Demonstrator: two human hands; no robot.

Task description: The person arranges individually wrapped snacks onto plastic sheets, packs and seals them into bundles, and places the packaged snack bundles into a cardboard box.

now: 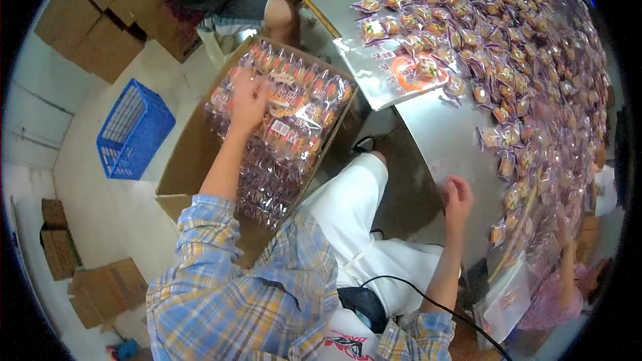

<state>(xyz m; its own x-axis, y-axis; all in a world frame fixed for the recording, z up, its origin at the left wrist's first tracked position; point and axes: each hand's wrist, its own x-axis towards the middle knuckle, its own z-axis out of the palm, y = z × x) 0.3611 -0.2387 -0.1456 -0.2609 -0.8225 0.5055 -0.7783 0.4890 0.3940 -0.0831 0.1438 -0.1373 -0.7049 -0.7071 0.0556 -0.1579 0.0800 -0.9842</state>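
Observation:
A cardboard box (pixel 190 137) stands open at my left side, packed with clear bags of small wrapped snacks (pixel 287 130). My left hand (pixel 249 101) is in the upper part of the box, its fingers curled against the plastic of one bag; the fingertips are partly hidden. My right hand (pixel 457 199) hovers by the near edge of the metal table (pixel 428 137), fingers loosely bent and apart, with nothing visible in them. Beyond it lies a printed clear plastic bag (pixel 384 80), flat at the table's edge with a few snacks on it.
A wide heap of individually wrapped snacks (pixel 508 60) covers much of the table. A blue plastic basket (pixel 134 130) and cardboard boxes (pixel 107 291) are on the floor at left. One person (pixel 231 0) sits at the top; another, in pink (pixel 555 304), is at lower right. A black cable crosses my lap.

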